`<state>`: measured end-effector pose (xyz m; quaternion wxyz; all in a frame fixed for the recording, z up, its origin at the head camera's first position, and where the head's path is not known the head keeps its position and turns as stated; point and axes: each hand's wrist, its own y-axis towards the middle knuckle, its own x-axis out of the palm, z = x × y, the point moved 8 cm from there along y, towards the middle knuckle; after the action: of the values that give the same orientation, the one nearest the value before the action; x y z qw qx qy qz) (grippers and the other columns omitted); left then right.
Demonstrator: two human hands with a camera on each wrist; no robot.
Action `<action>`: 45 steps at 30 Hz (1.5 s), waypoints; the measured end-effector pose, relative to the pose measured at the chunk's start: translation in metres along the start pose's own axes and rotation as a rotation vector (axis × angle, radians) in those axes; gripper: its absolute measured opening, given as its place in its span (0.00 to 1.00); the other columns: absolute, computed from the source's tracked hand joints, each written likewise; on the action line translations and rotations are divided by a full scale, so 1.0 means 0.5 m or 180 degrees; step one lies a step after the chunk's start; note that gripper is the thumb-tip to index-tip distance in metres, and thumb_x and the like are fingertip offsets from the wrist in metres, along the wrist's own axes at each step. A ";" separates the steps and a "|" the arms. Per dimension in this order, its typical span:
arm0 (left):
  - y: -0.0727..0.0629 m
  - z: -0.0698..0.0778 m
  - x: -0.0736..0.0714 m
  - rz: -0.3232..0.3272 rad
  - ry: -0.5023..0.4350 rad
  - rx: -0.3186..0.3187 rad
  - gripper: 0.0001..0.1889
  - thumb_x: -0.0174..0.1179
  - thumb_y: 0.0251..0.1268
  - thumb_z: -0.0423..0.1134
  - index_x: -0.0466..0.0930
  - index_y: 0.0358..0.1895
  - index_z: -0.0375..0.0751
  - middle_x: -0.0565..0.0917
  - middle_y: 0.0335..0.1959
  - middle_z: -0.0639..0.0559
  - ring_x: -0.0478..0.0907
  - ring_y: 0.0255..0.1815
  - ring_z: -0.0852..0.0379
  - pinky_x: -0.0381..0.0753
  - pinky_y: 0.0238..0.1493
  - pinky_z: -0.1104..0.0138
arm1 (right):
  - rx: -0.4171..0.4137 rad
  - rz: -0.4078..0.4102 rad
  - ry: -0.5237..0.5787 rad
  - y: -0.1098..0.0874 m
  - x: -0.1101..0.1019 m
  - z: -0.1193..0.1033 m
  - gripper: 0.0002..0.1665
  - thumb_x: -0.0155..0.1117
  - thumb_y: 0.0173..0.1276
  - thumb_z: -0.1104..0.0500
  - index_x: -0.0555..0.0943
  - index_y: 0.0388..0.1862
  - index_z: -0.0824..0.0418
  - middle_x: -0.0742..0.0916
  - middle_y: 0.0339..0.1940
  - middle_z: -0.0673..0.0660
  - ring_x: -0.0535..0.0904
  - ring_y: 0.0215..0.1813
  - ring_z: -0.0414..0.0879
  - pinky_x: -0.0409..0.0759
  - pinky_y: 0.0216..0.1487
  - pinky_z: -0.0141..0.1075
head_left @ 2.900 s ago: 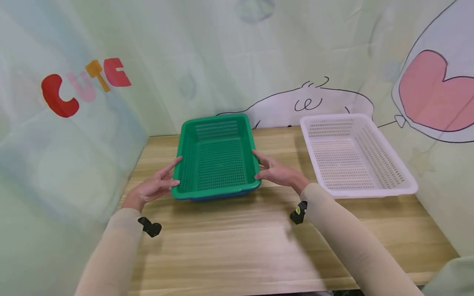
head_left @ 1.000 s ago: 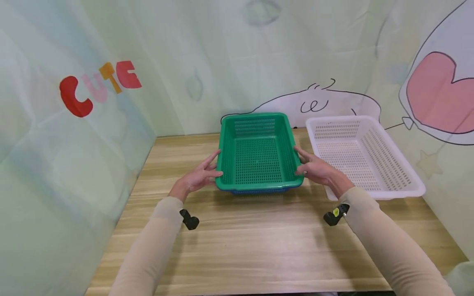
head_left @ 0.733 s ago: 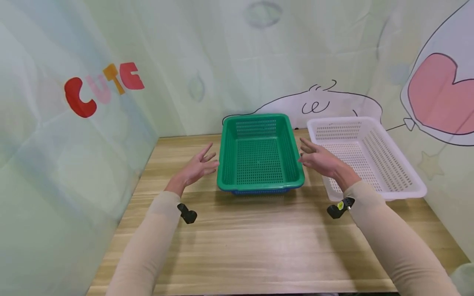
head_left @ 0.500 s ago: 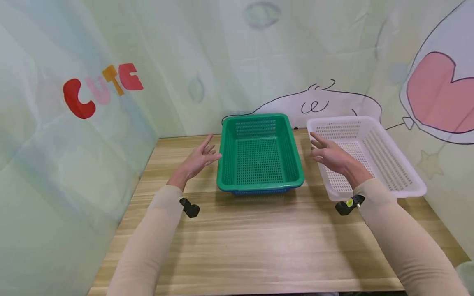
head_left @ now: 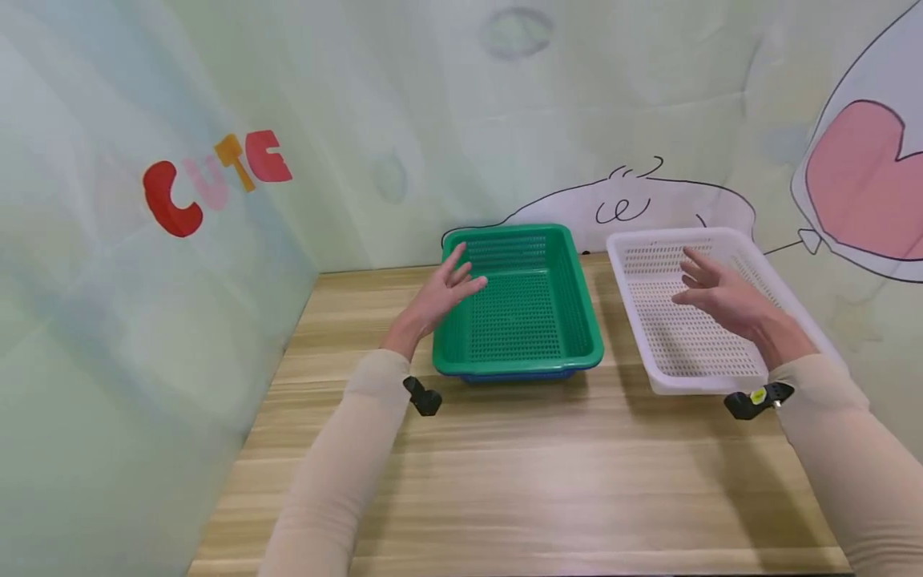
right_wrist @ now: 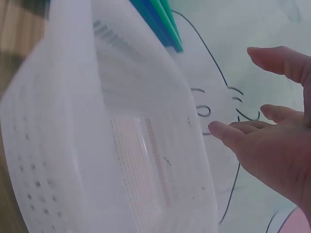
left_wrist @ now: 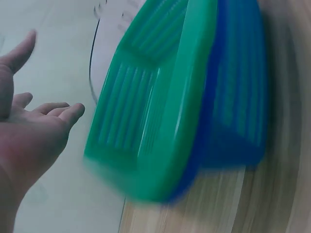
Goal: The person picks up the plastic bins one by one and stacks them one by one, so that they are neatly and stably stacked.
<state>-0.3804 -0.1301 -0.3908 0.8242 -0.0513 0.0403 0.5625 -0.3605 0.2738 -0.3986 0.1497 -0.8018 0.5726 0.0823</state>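
Loosely spread and holding nothing, your left hand (head_left: 441, 296) hovers over the green basket (head_left: 519, 367) mid-frame; your right hand (head_left: 728, 298), equally unloaded, is nearer the white basket (head_left: 636, 320) below it, frame right, its long axis apparently running away from you.

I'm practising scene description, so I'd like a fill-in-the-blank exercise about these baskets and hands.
The lower basket, beneath the green basket, is coloured ____.
In the head view, the white basket stands to the ____ of the green one.
The left hand holds ____.

Missing words: blue; right; nothing.
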 end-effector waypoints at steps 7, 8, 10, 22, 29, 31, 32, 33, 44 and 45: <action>0.027 0.009 0.128 -0.0271 0.0057 0.0028 0.42 0.60 0.73 0.50 0.42 0.81 0.69 0.54 0.80 0.48 0.55 0.78 0.52 0.57 0.74 0.53 | 0.0136 0.0116 -0.0395 -0.033 -0.072 0.035 0.62 0.66 0.72 0.58 0.28 0.82 0.44 0.37 0.82 0.57 0.33 0.81 0.61 0.40 0.74 0.64; 0.029 0.010 0.142 -0.0309 0.0089 0.0026 0.42 0.60 0.73 0.51 0.42 0.81 0.69 0.54 0.80 0.49 0.55 0.78 0.53 0.57 0.74 0.53 | 0.0148 0.0146 -0.0448 -0.038 -0.080 0.039 0.62 0.66 0.72 0.56 0.28 0.82 0.44 0.38 0.82 0.58 0.34 0.80 0.62 0.41 0.74 0.64; 0.035 0.012 0.172 -0.0393 0.0119 0.0027 0.42 0.60 0.73 0.51 0.42 0.81 0.69 0.54 0.80 0.49 0.54 0.79 0.52 0.57 0.74 0.52 | 0.0176 0.0222 -0.0588 -0.051 -0.096 0.048 0.62 0.66 0.71 0.53 0.29 0.82 0.41 0.39 0.82 0.59 0.35 0.80 0.63 0.42 0.72 0.68; 0.036 0.030 0.331 -0.0908 0.0116 0.0074 0.44 0.62 0.72 0.46 0.41 0.82 0.65 0.52 0.81 0.43 0.56 0.78 0.50 0.63 0.71 0.62 | 0.0017 0.0903 -0.0967 -0.138 -0.208 0.107 0.55 0.63 0.74 0.48 0.36 0.82 0.38 0.41 0.82 0.60 0.35 0.81 0.57 0.39 0.72 0.67; 0.024 0.022 0.401 -0.1110 0.0050 0.0035 0.45 0.63 0.71 0.45 0.42 0.82 0.60 0.54 0.80 0.43 0.60 0.75 0.55 0.67 0.67 0.67 | -0.0084 0.1224 -0.1097 -0.182 -0.245 0.161 0.52 0.61 0.75 0.48 0.38 0.83 0.48 0.40 0.82 0.57 0.33 0.80 0.63 0.35 0.72 0.66; 0.025 0.020 0.421 -0.1171 0.0027 0.0050 0.45 0.62 0.71 0.44 0.41 0.82 0.59 0.54 0.80 0.43 0.60 0.75 0.54 0.65 0.68 0.67 | -0.0064 0.1237 -0.1065 -0.189 -0.252 0.180 0.52 0.60 0.76 0.49 0.38 0.83 0.51 0.40 0.82 0.59 0.31 0.79 0.64 0.34 0.71 0.67; 0.027 0.018 0.431 -0.1188 0.0016 0.0045 0.45 0.63 0.71 0.44 0.41 0.82 0.58 0.54 0.80 0.44 0.60 0.75 0.54 0.64 0.68 0.67 | -0.0046 0.1230 -0.1044 -0.190 -0.256 0.189 0.52 0.60 0.76 0.48 0.38 0.83 0.51 0.40 0.82 0.59 0.31 0.79 0.63 0.33 0.71 0.68; 0.028 0.015 0.439 -0.1193 0.0041 0.0037 0.45 0.63 0.71 0.45 0.41 0.82 0.59 0.54 0.80 0.46 0.61 0.75 0.54 0.63 0.69 0.67 | -0.0032 0.1208 -0.1028 -0.190 -0.258 0.198 0.52 0.60 0.76 0.48 0.38 0.83 0.51 0.40 0.82 0.60 0.30 0.79 0.63 0.33 0.71 0.68; 0.030 -0.034 0.505 -0.0842 0.0370 -0.0248 0.45 0.68 0.65 0.50 0.52 0.81 0.55 0.56 0.79 0.57 0.52 0.78 0.58 0.59 0.73 0.61 | 0.0044 0.0758 -0.0601 -0.210 -0.261 0.264 0.42 0.58 0.77 0.58 0.52 0.83 0.49 0.70 0.68 0.27 0.69 0.62 0.26 0.72 0.50 0.20; 0.031 -0.039 0.510 -0.0791 0.0361 -0.0245 0.44 0.68 0.65 0.48 0.53 0.80 0.52 0.58 0.78 0.56 0.53 0.77 0.58 0.59 0.72 0.62 | -0.0021 0.0732 -0.0474 -0.209 -0.258 0.265 0.40 0.58 0.77 0.61 0.54 0.82 0.49 0.72 0.62 0.25 0.71 0.56 0.24 0.75 0.46 0.21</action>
<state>-0.3022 0.1082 -0.4425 0.8813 -0.1193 0.0586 0.4535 -0.2994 0.4647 -0.4688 0.1788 -0.7230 0.6478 0.1601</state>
